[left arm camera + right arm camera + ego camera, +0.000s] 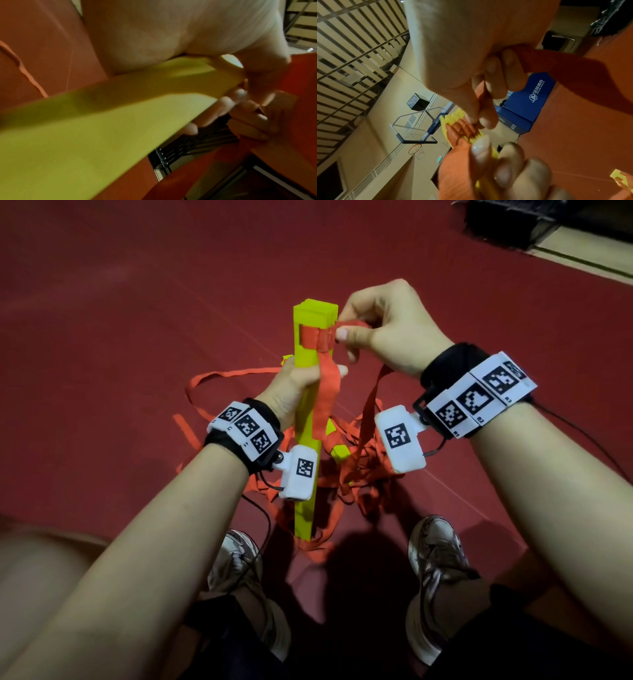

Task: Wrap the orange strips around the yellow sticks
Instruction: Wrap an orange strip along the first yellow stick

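A bundle of flat yellow sticks (pixel 310 392) stands upright between my hands, its lower end on the red floor. My left hand (pixel 298 386) grips the bundle at mid-height, thumb pressing an orange strip (pixel 327 392) against it. That strip runs through a notch near the top of the sticks (pixel 462 127). My right hand (pixel 373 330) pinches the orange strip (pixel 556 65) between thumb and fingers right beside the notch. In the left wrist view the yellow sticks (pixel 102 128) fill the frame under my palm.
A tangle of loose orange strips (pixel 356 470) lies on the red floor (pixel 102 320) behind the bundle, with another yellow stick (pixel 337 448) partly buried in it. My two shoes (pixel 435 553) are planted below. A dark rack (pixel 513 220) stands far right.
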